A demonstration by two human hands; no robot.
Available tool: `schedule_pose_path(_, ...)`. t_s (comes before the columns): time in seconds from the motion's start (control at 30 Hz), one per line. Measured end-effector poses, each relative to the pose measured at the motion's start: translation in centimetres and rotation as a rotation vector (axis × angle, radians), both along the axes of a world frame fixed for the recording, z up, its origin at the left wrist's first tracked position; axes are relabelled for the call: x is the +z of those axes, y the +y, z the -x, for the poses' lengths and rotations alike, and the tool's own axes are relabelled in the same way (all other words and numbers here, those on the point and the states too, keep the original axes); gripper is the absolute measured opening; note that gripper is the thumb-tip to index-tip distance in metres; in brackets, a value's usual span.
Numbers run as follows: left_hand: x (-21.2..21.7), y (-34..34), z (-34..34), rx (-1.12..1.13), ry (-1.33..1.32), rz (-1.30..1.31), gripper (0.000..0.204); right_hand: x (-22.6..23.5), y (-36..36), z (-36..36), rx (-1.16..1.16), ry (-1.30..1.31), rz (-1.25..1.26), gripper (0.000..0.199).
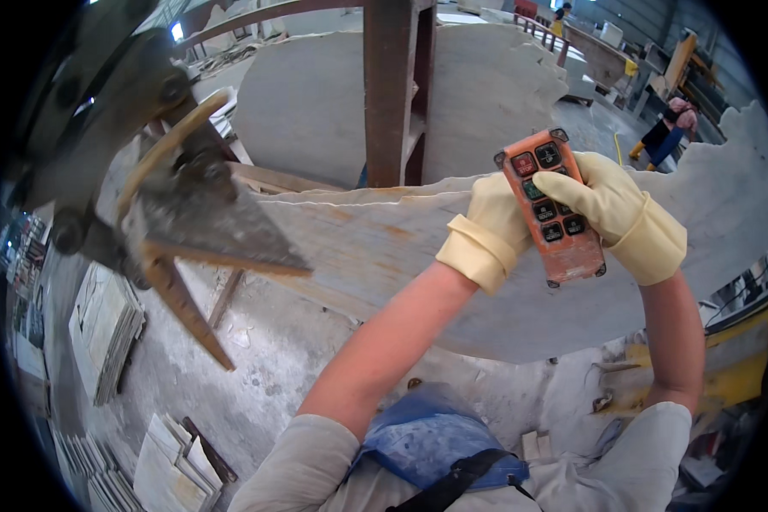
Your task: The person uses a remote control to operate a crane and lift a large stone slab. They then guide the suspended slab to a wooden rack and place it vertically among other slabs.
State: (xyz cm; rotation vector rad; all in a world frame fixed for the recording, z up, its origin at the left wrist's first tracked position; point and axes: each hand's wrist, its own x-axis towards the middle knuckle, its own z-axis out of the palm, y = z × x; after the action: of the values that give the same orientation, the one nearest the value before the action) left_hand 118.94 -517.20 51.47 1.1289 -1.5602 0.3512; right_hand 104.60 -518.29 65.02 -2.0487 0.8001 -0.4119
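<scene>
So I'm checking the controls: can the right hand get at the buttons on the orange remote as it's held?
Probably yes. The left hand grips the orange remote by its side, leaving the buttons facing up, and the right hand already lies across them; nothing is between.

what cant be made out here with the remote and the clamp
Head view only:
- Remote: its back and left edge, covered by the left hand.
- Right hand: which button the thumb meets, too small.
- Lifting clamp: its top, cut off by the frame edge.
- Stone slab: the gripped end, blurred.

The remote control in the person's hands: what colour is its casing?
Orange, on the remote control, with dark buttons; the head view shows it best.
</scene>
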Motion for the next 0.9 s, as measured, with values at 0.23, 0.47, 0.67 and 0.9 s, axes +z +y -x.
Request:
schedule_pose_path(0.23,-0.7,0.1,-1.4,-0.041,-0.092,-0.114,0.03,0.4,-0.6,-0.2,0.032,0.184,0.115,0.043)
schedule_pose_path(0.47,3.1,6.1,-5.1,0.118,-0.09,-0.233,0.041,-0.2,-1.0,0.0,0.096,0.257,0.218,0.049)
schedule_pose_path(0.67,1.1,18.8,-9.9,0.088,-0.083,-0.181,0.06,-1.0,-1.3,-1.0,0.098,0.095,0.206,0.047)
schedule_pose_path(0.9,12.3,33.9,-20.1,0.847,-0.088,0.303,0.052,-1.6,-1.1,-1.0,0.066,0.052,0.192,0.046)
